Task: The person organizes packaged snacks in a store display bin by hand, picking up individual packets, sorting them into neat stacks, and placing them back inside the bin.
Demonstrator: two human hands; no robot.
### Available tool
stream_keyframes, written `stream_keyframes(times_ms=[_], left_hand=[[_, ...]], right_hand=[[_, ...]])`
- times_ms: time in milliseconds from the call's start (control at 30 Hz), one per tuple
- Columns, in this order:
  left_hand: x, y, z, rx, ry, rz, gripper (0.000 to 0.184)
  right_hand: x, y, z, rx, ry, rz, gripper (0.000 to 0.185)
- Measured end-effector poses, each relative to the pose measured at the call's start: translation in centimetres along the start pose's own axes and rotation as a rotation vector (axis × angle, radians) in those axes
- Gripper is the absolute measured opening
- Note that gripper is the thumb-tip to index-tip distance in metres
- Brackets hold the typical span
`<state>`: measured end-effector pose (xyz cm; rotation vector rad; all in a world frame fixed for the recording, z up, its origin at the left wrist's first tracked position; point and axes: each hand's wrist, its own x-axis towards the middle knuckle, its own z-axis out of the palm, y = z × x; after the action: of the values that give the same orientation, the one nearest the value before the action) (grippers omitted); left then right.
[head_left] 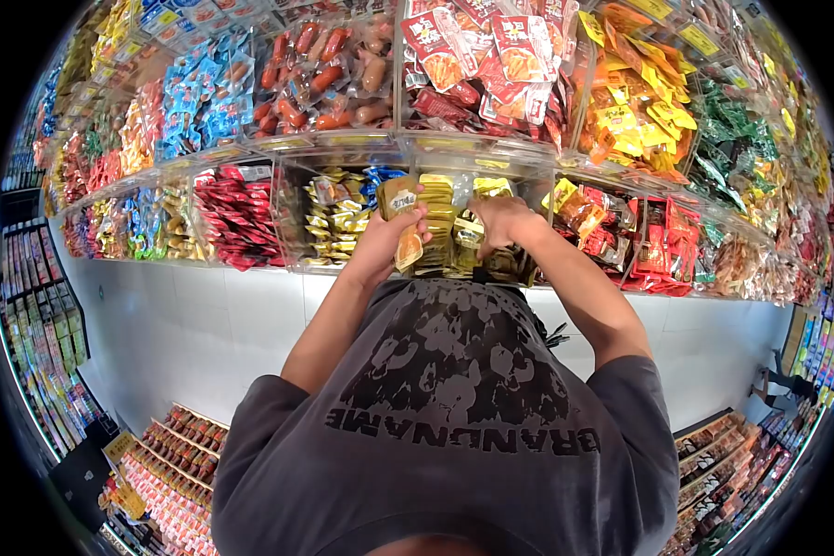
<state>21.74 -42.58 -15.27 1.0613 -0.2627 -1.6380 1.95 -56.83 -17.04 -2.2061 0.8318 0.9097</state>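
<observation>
My left hand (389, 243) is closed around several gold-brown snack packets (400, 196), held upright above the front edge of a clear bin. Under and beside them stands a stack of yellow-gold packets (438, 208) in that bin. My right hand (505, 225) reaches down into the right part of the same bin, fingers bent over gold and dark packets (468, 233). Its fingertips are partly hidden, and whether it grips a packet does not show.
Red packets (238, 213) fill a bin to the left; red and orange packets (593, 222) lie to the right. Clear dividers and a raised upper row with sausages (324, 79) and red-white packets (519, 56) stand behind. A white panel (195, 306) runs below the bins.
</observation>
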Motion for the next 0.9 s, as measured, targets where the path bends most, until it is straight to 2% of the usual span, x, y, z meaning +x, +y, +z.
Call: stream_keyframes(times_ms=[300, 367, 533, 633, 733, 800, 900], left_hand=[[0.0, 0.3, 0.3, 0.002, 0.012, 0.006, 0.041], [0.0, 0.3, 0.4, 0.0, 0.001, 0.008, 0.042], [0.1, 0.3, 0.6, 0.004, 0.052, -0.002, 0.038], [0.3, 0.0, 0.3, -0.035, 0.005, 0.025, 0.038], [0.0, 0.2, 0.5, -0.03, 0.011, 0.031, 0.038], [0.0, 0.2, 0.2, -0.029, 0.01, 0.046, 0.037], [0.0, 0.3, -0.3, -0.037, 0.003, 0.057, 0.039]], right_hand=[[-0.2, 0.5, 0.7, -0.046, 0.052, -0.069, 0.087], [-0.7, 0.0, 0.0, 0.029, -0.004, -0.014, 0.084], [-0.8, -0.8, 1.1, 0.012, 0.03, -0.007, 0.084], [-1.1, -0.8, 1.6, -0.044, 0.074, -0.061, 0.084], [-0.6, -0.8, 2.1, -0.066, 0.094, -0.084, 0.081], [-0.7, -1.1, 2.1, -0.072, 0.111, -0.055, 0.071], [-1.3, -1.5, 1.8, -0.081, 0.124, -0.055, 0.071]])
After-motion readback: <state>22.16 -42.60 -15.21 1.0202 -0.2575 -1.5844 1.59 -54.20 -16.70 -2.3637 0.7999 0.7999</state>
